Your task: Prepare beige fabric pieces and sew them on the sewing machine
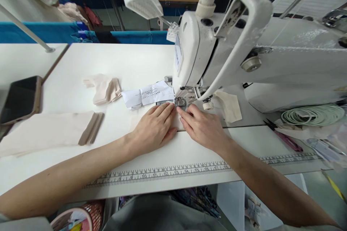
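My left hand [155,124] lies palm down on the sewing machine bed, fingers stretched forward and fingertips beside the presser foot [179,102]. Under and beside it shows a thin pale piece of fabric [135,120], mostly hidden by the hand. From the other side, my right hand [202,124] rests low on the bed. Its forefinger points at the front of the presser foot, and its fingers are slightly bent and apart. Behind my left fingers, a white printed paper strip [149,94] reaches toward the needle area of the white sewing machine [189,50].
Left on the table are folded pale fabric strips [54,130], a crumpled bundle [104,88] and a phone [21,97]. A cream scrap [229,106], purple-handled snips [288,140] and a coil of green cord [311,115] lie right. A printed ruler [162,174] lines the front edge.
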`<state>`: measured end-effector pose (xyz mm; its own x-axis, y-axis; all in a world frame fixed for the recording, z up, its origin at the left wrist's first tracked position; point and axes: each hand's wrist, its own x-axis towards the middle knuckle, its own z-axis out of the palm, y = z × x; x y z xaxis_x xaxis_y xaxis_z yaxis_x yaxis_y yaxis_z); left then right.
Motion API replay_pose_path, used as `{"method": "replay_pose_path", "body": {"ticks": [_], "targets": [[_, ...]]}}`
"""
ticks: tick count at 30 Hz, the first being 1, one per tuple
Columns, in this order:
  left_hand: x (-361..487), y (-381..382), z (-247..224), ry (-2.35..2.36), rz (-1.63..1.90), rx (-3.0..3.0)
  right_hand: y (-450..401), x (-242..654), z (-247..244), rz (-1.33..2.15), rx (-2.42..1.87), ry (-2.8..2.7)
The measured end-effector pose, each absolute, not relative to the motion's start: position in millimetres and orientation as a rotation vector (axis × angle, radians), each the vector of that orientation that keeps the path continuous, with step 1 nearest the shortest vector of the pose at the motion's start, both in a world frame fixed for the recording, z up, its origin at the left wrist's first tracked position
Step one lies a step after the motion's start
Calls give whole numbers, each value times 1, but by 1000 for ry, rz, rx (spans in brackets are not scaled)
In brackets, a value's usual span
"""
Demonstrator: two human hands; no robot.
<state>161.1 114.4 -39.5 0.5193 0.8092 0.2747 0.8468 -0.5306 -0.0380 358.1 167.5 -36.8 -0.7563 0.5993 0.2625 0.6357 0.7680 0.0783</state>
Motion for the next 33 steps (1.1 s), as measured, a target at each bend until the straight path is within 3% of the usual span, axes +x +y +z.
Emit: {"method": "replay_pose_path", "body": {"ticks": [7, 33], "targets": [[159, 116, -39, -1437, -338, -2614, 191, 373, -38, -12, -1009, -2457], [159, 115, -36, -1433, -376, -2638, 221, 376, -50, 68, -975, -2391]]}}
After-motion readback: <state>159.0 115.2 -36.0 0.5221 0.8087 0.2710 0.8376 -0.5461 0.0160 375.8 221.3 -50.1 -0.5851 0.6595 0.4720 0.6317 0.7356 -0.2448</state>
